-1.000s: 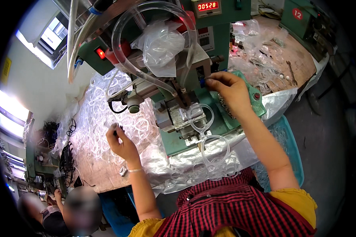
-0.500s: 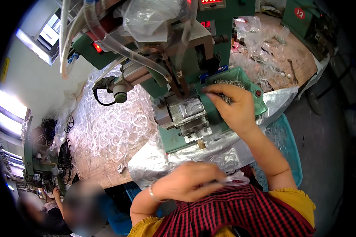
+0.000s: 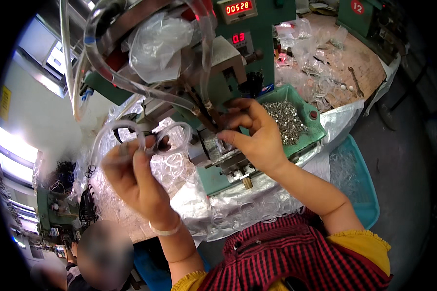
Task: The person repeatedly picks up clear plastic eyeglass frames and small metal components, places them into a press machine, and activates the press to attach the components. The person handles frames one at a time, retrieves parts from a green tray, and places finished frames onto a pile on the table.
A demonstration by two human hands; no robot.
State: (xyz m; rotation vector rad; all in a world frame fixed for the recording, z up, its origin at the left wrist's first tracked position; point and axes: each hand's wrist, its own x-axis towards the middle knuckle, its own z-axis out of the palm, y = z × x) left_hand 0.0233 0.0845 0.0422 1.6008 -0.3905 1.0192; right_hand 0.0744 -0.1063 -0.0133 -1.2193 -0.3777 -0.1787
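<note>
**While loading at the green press: loop up, fingertips in**

With the head bent low over the bench, looking straight at both hands. Centre-left of the frame: left hand (image 3: 136,182) raised, thumb and fingers clamped on a clear tube loop (image 3: 172,138), held just above the heap of clear rings (image 3: 175,169) and near the machine, not touching it. Centre of the frame: right hand (image 3: 257,140) up against the metal fixture (image 3: 218,148) of the green press (image 3: 267,58), thumb and forefinger drawn together at the tips. Pinching something small there, perhaps; too tiny to tell. Just behind that hand, right of centre: green tray (image 3: 315,131) heaped with small silvery metal pieces (image 3: 289,119). Lower right: blue basket (image 3: 364,194) with more clear tubing inside.

Looks like the loading step: seating a small part at the fixture, tube end waiting alongside. Next move, by this reading, calls for bringing the loop's free end across to the fixture and lining it up square with the part. Calls too for a firm pinch on slippery tubing, and for fingertips well out from under the tool head.
</note>
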